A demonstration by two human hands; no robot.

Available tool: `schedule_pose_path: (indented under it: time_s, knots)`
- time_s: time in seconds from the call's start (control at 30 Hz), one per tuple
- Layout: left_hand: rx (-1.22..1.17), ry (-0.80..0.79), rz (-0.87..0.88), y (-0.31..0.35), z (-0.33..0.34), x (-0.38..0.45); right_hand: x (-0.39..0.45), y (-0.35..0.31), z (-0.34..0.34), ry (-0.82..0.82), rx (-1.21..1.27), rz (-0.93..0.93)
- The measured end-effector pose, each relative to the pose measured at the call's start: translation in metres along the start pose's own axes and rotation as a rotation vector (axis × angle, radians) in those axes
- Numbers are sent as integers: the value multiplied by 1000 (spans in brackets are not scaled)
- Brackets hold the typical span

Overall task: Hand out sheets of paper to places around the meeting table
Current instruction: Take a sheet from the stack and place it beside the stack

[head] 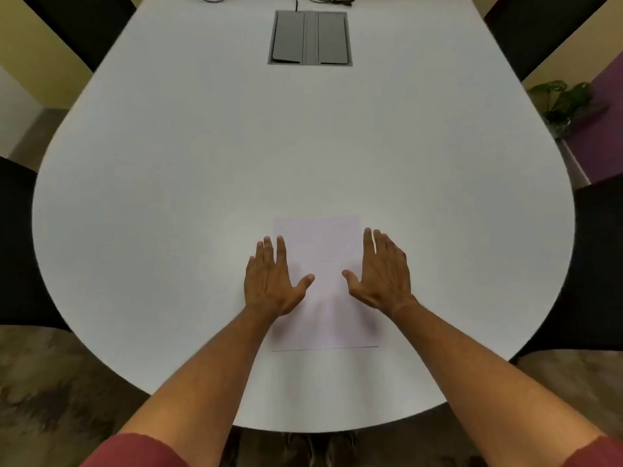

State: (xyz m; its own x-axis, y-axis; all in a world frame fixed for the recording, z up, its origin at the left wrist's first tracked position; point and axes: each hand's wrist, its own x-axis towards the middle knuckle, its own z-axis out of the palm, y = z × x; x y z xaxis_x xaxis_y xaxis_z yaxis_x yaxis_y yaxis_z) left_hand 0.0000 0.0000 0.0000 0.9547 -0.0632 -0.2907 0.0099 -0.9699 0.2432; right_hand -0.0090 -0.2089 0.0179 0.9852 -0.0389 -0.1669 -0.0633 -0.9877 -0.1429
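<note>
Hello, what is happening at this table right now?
A person stands at the near end of a white meeting table. Paper lies flat in front of them; whether it is one sheet or a thin stack cannot be told. The left hand and right hand are open and spread at its two sides, gripping nothing. No paper shows at any other place on the table.

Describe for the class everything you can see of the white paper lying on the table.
The paper is white, blank and rectangular, flat on the white table near its close edge. Whether it is one sheet or a stack cannot be told. The left hand overlaps its left edge and the right hand its right edge, both open and palm-down; contact is unclear.
</note>
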Motion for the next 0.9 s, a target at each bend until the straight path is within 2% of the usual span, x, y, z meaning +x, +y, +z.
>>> schedule_pose_path:
  time_s: [0.23, 0.4, 0.57, 0.9]
  knots:
    - [-149, -104, -202, -4, 21, -3, 1, -2, 29, -80, 29, 84]
    - [-172, -28, -239, -8, 28, -1, 5, -5, 39, -135, 142, 202]
    - [-268, -24, -288, -5, 29, 4, 9, -6, 40, -176, 286, 309]
    - [-425, -17, -349, -3, 26, 9, 11, -9, 34, -209, 414, 377]
